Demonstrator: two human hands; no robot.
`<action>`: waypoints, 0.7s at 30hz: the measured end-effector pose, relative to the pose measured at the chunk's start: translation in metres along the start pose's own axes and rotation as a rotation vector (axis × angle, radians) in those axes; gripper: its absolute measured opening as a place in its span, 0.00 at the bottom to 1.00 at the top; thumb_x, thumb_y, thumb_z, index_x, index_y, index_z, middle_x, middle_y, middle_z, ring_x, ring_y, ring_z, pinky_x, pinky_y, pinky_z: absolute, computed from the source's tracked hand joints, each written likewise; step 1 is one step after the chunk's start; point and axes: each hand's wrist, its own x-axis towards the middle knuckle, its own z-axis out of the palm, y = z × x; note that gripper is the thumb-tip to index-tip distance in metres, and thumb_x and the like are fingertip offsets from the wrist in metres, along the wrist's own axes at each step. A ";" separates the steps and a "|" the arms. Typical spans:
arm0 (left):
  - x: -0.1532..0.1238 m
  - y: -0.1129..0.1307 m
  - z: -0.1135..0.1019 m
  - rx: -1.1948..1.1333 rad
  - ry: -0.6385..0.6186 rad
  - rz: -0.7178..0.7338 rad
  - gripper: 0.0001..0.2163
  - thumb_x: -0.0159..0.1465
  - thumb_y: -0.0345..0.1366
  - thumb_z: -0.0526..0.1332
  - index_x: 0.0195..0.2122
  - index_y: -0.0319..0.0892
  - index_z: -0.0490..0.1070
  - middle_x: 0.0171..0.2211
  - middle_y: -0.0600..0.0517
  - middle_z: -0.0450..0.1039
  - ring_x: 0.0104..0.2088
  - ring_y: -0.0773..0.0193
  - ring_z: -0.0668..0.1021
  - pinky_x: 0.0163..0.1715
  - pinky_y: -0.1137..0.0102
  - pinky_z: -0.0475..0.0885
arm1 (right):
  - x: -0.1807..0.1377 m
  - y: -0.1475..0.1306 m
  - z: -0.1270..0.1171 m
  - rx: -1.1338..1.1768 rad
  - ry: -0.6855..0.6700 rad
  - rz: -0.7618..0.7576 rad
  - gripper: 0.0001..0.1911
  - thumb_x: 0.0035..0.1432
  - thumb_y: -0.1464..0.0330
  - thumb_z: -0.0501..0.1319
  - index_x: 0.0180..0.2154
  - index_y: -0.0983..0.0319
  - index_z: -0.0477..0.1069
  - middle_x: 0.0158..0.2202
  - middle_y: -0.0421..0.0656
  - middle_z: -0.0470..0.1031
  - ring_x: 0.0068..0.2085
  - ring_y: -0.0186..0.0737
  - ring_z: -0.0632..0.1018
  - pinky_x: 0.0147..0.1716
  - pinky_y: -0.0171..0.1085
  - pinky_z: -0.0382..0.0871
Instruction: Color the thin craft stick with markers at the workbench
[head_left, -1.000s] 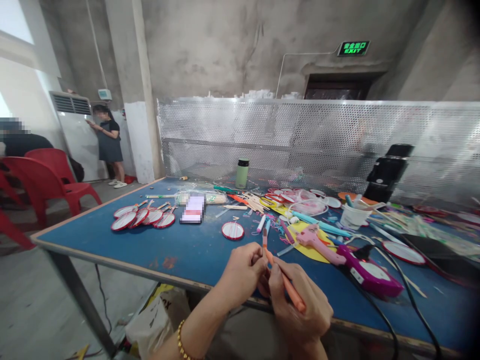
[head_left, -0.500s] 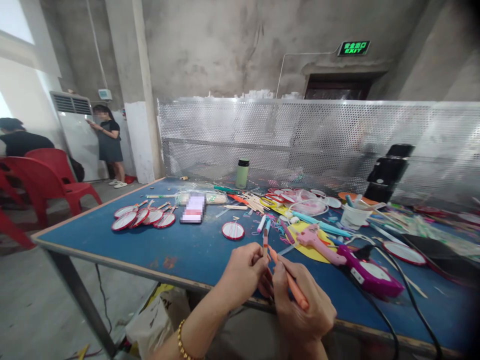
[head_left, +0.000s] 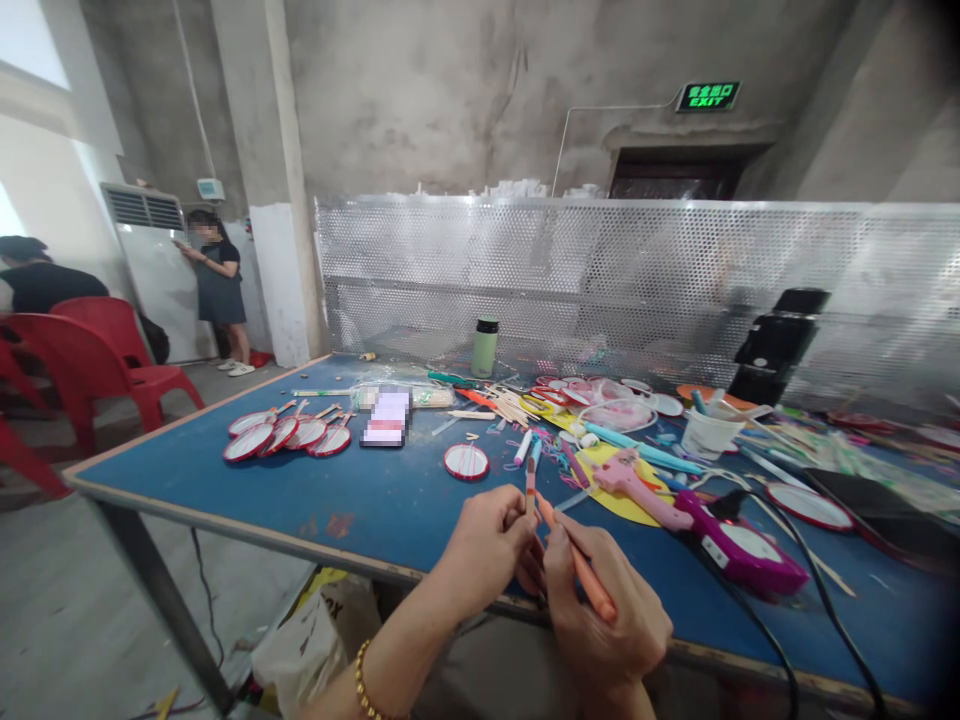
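My left hand is closed, pinching a thin flat wooden stick that points up and has an orange-brown band on it. My right hand grips an orange marker like a pen, its tip end close beside the stick. Whether the tip touches the stick I cannot tell. Both hands are at the table's front edge. Just beyond them lies a round white disc with a red rim, small sticks across it. A pink glue gun rests to the right of my hands.
On the blue table are several red-rimmed round paddles, a phone, a green bottle, a white cup of tools and a purple device with black cables. A perforated metal screen stands behind. Two people are at far left.
The orange marker's tip has shifted very slightly toward the stick. Both hands otherwise keep the same place and hold.
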 end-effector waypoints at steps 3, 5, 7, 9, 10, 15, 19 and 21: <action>0.000 -0.001 -0.001 0.057 0.033 0.026 0.10 0.60 0.42 0.60 0.27 0.44 0.63 0.18 0.57 0.68 0.16 0.65 0.72 0.19 0.71 0.69 | -0.001 0.000 0.000 0.020 -0.011 -0.008 0.04 0.61 0.76 0.62 0.36 0.62 0.74 0.27 0.38 0.78 0.26 0.29 0.77 0.30 0.30 0.69; 0.000 -0.001 -0.002 0.088 0.047 0.039 0.11 0.60 0.44 0.60 0.27 0.43 0.64 0.19 0.56 0.68 0.17 0.65 0.72 0.19 0.72 0.68 | -0.001 0.000 0.001 0.040 -0.023 -0.021 0.04 0.61 0.76 0.62 0.37 0.62 0.74 0.27 0.38 0.77 0.26 0.29 0.76 0.29 0.29 0.69; 0.000 -0.001 -0.002 0.105 0.057 0.048 0.12 0.60 0.45 0.61 0.26 0.43 0.64 0.19 0.56 0.68 0.18 0.66 0.72 0.19 0.72 0.67 | -0.001 0.000 0.001 0.058 -0.029 -0.036 0.05 0.61 0.77 0.62 0.37 0.62 0.74 0.27 0.38 0.77 0.26 0.29 0.77 0.30 0.29 0.69; 0.000 -0.001 -0.002 0.105 0.056 0.039 0.13 0.60 0.45 0.62 0.26 0.43 0.64 0.19 0.56 0.68 0.18 0.66 0.72 0.19 0.73 0.67 | 0.000 0.000 0.001 0.062 -0.025 -0.030 0.05 0.61 0.77 0.62 0.37 0.63 0.74 0.27 0.38 0.77 0.26 0.29 0.77 0.31 0.29 0.70; 0.000 -0.001 -0.002 0.098 0.050 0.028 0.13 0.61 0.46 0.62 0.27 0.43 0.64 0.19 0.56 0.68 0.18 0.66 0.72 0.19 0.73 0.67 | 0.000 0.000 0.000 0.051 -0.018 -0.021 0.05 0.61 0.76 0.62 0.37 0.63 0.74 0.27 0.38 0.78 0.26 0.29 0.77 0.31 0.29 0.70; 0.001 -0.002 -0.002 0.100 0.029 0.000 0.11 0.61 0.44 0.61 0.28 0.43 0.65 0.20 0.56 0.69 0.20 0.65 0.73 0.22 0.72 0.68 | 0.001 -0.001 -0.001 0.025 0.002 -0.031 0.05 0.61 0.76 0.62 0.36 0.62 0.74 0.28 0.39 0.79 0.26 0.31 0.78 0.30 0.30 0.71; 0.001 -0.001 -0.004 0.188 0.071 0.051 0.10 0.61 0.41 0.61 0.27 0.42 0.66 0.21 0.55 0.70 0.22 0.66 0.72 0.24 0.73 0.68 | 0.001 -0.001 0.000 0.062 -0.023 -0.057 0.06 0.61 0.77 0.62 0.38 0.62 0.74 0.27 0.39 0.78 0.26 0.30 0.78 0.31 0.29 0.71; 0.001 0.000 -0.004 0.189 0.075 0.054 0.10 0.61 0.41 0.60 0.26 0.42 0.66 0.21 0.55 0.70 0.22 0.67 0.71 0.23 0.74 0.67 | 0.000 -0.001 0.001 0.081 -0.035 -0.056 0.06 0.60 0.78 0.62 0.38 0.62 0.75 0.28 0.39 0.79 0.27 0.30 0.78 0.31 0.29 0.72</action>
